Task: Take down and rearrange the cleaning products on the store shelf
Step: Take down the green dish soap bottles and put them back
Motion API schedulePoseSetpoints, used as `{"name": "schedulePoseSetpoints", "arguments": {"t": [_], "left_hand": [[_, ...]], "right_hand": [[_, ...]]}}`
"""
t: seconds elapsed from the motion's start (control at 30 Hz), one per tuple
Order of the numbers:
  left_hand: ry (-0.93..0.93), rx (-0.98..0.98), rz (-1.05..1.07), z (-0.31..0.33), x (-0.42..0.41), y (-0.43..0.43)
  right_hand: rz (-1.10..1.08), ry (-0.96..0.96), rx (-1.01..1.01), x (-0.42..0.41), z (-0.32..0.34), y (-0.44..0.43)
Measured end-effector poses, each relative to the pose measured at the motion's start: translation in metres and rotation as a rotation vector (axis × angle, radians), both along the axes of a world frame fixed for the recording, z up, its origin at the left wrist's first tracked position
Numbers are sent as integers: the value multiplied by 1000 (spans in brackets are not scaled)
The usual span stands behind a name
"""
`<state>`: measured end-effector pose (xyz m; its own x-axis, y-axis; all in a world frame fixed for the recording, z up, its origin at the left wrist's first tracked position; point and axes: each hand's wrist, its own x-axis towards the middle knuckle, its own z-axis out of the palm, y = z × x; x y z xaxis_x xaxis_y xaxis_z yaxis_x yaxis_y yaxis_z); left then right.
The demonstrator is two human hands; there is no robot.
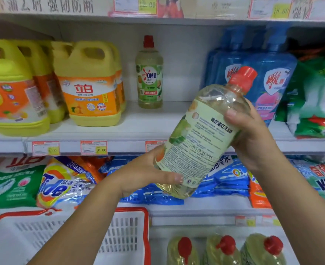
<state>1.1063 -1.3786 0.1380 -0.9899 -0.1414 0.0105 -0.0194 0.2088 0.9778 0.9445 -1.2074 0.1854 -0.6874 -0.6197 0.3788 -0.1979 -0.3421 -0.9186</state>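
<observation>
A clear bottle of pale yellow dish liquid [200,138] with a red cap is held tilted in front of the middle shelf, its back label facing me. My left hand [154,173] cups the bottle's bottom, thumb across the label's lower edge. My right hand [253,138] grips its upper body below the neck. A second bottle of the same kind [149,77], with an OMO label, stands upright alone at the back of the middle shelf [138,129].
Yellow detergent jugs [89,83] crowd the shelf's left; blue refill pouches [263,77] and green bags [314,100] stand on the right. Washing powder bags [62,184] fill the shelf below. A white basket with red rim [131,213] sits low left beside three red-capped bottles [226,249].
</observation>
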Motion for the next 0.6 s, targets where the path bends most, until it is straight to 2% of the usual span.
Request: {"name": "schedulePoseSetpoints", "arguments": {"t": [0.1, 0.23, 0.33, 0.4, 0.47, 0.53, 0.6], "left_hand": [[63, -3, 87, -6, -5, 10], [258, -241, 465, -9, -18, 29], [318, -434, 539, -12, -23, 36], [248, -489, 480, -10, -23, 30], [162, -450, 347, -1, -18, 21], [72, -322, 184, 6, -13, 13], [13, -112, 12, 10, -9, 9]], "right_hand": [[-4, -37, 0, 0, 0, -7], [-132, 63, 164, 6, 7, -14], [-184, 33, 66, 8, 8, -13], [-176, 8, 17, 6, 6, -10], [-118, 1, 9, 3, 5, -5], [-36, -6, 11, -1, 3, 1], [67, -55, -30, -3, 2, 4]]}}
